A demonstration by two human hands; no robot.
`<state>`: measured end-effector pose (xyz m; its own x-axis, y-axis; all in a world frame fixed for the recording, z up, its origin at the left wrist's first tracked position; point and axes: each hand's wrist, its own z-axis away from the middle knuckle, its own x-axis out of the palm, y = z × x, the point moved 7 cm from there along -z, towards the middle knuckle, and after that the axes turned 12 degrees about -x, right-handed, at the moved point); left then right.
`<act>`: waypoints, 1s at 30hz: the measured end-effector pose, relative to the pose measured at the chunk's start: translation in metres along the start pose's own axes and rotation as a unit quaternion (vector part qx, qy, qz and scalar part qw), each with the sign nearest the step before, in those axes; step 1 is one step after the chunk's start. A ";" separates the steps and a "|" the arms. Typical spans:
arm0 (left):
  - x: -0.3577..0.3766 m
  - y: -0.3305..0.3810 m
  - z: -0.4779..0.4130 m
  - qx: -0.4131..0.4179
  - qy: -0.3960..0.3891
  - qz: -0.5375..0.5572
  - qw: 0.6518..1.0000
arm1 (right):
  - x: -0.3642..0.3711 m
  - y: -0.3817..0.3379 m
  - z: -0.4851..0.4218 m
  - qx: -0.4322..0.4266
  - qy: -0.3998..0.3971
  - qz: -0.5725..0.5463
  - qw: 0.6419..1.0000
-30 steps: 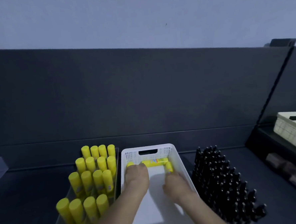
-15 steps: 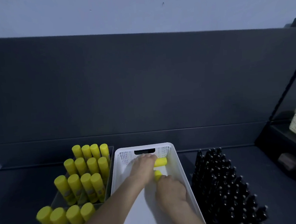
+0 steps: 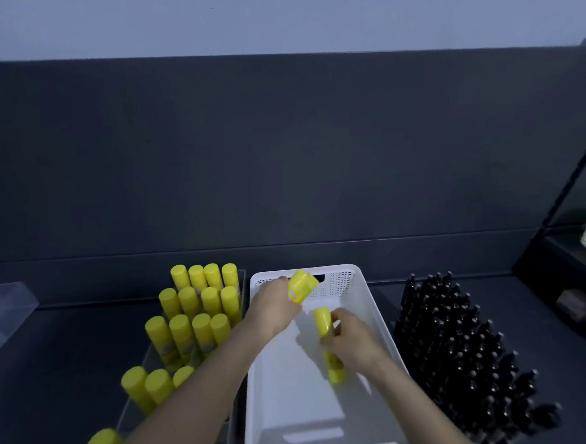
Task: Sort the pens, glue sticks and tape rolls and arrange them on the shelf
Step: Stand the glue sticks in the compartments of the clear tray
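Left hand [image 3: 273, 309]: closed round yellow glue sticks [image 3: 301, 285], raised by the far wall of the white basket [image 3: 365, 306].
Right hand [image 3: 352, 341]: clamped on another glue stick [image 3: 327, 336] over the basket.
Upright glue sticks [image 3: 191, 317]: left of both hands.
Black pens [image 3: 464, 348]: right of them.

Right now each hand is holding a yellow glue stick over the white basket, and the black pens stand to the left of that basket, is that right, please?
Not quite: the head view shows the black pens standing to the right of the white basket; upright glue sticks fill the left. The left hand and right hand do each hold a yellow glue stick.
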<state>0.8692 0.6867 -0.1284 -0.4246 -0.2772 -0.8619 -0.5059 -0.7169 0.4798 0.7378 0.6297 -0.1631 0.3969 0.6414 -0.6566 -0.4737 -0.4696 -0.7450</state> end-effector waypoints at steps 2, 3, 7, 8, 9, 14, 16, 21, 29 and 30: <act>-0.023 0.003 0.017 0.020 0.025 0.039 0.999 | -0.003 -0.013 0.012 -0.017 0.001 -0.145 0.989; -0.035 0.003 0.026 0.030 0.035 0.052 0.998 | -0.005 -0.023 0.020 -0.027 -0.001 -0.202 0.979; -0.080 -0.010 0.072 0.056 0.056 0.149 0.986 | -0.009 -0.052 0.048 -0.064 0.015 -0.326 0.943; -0.091 -0.019 0.085 0.059 0.064 0.179 0.980 | -0.010 -0.060 0.055 -0.077 0.025 -0.334 0.939; -0.103 -0.028 0.099 0.057 0.070 0.209 0.974 | -0.011 -0.068 0.061 -0.094 0.034 -0.340 0.935; -0.148 -0.098 0.155 0.044 0.060 0.382 0.921 | 0.000 -0.120 0.087 -0.190 0.032 -0.354 0.915; -0.155 -0.134 0.164 0.018 0.081 0.410 0.909 | 0.018 -0.137 0.094 -0.215 0.012 -0.336 0.917; -0.150 -0.197 0.186 -0.051 0.114 0.446 0.886 | 0.069 -0.158 0.096 -0.232 -0.002 -0.275 0.933; -0.115 -0.244 0.209 -0.109 0.062 0.464 0.877 | 0.137 -0.164 0.093 -0.267 -0.029 0.004 0.963; -0.112 -0.246 0.210 -0.111 0.054 0.460 0.879 | 0.140 -0.163 0.094 -0.266 -0.028 0.030 0.963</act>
<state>0.8834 1.0280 -0.1157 -0.4984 -0.8554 -0.1414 0.1789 -0.2610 0.9486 0.7968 0.8533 -0.1228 0.3304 0.6284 -0.7042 -0.0185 -0.7416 -0.6705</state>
